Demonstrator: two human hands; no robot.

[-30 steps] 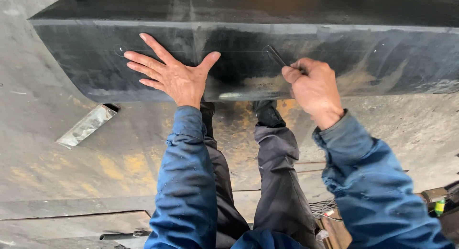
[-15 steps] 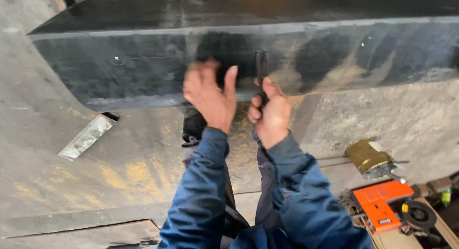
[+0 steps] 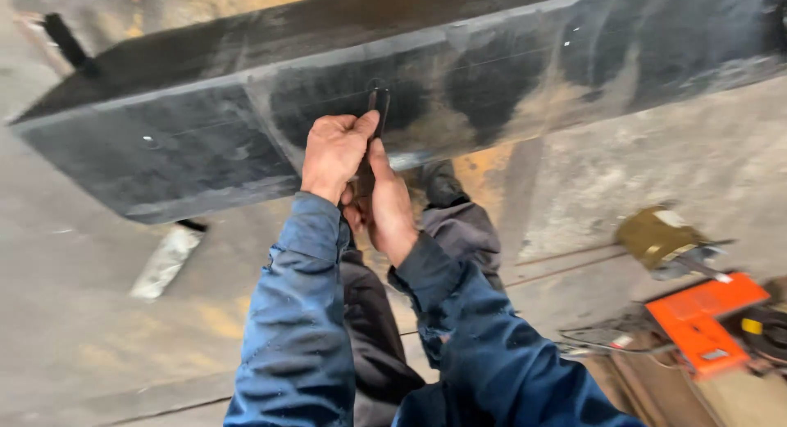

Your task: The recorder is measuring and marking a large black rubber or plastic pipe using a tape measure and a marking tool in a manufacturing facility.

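My left hand [image 3: 332, 152], flat and spread on the long dark steel beam [image 3: 205, 140] a second ago, has closed in beside my right hand [image 3: 385, 202]. Both now pinch the thin dark metal strip tool [image 3: 375, 107], upright against the beam's side face. Two-handed positioning appears underway.

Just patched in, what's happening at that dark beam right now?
A person in blue sleeves stands at a long dark steel beam. Both hands are together against its side face: the left hand and the right hand hold a thin dark tool upright on the metal. What kind of tool it is cannot be made out. On the floor to the right lie an orange case and a brass-coloured canister.
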